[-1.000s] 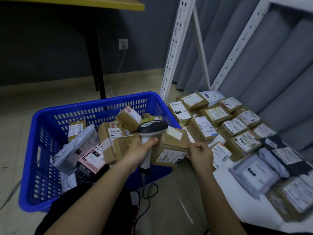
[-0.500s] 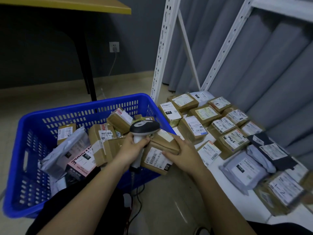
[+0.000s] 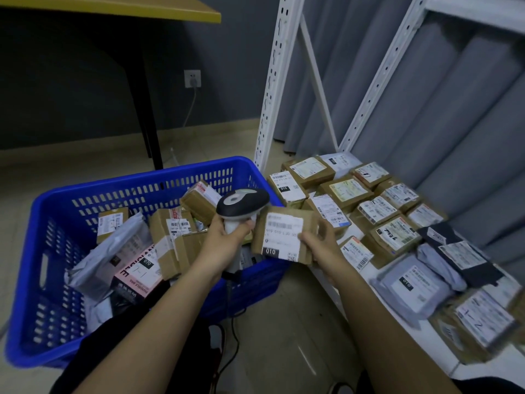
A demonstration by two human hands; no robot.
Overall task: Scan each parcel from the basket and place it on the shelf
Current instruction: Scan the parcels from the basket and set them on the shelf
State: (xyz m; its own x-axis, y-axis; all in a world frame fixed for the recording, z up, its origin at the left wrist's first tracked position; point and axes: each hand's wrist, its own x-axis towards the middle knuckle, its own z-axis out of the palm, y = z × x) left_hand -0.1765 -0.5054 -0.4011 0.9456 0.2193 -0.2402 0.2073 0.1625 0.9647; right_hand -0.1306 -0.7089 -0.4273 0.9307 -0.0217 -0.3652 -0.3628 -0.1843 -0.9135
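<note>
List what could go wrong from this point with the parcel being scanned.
1. The right hand grips the brown parcel by one edge only, in the air over the basket rim; it could slip and drop to the floor.
2. The scanner in the left hand sits very close beside the label, perhaps misreading it.
3. The shelf is crowded, so placing the parcel may shove others off the edge.
</note>
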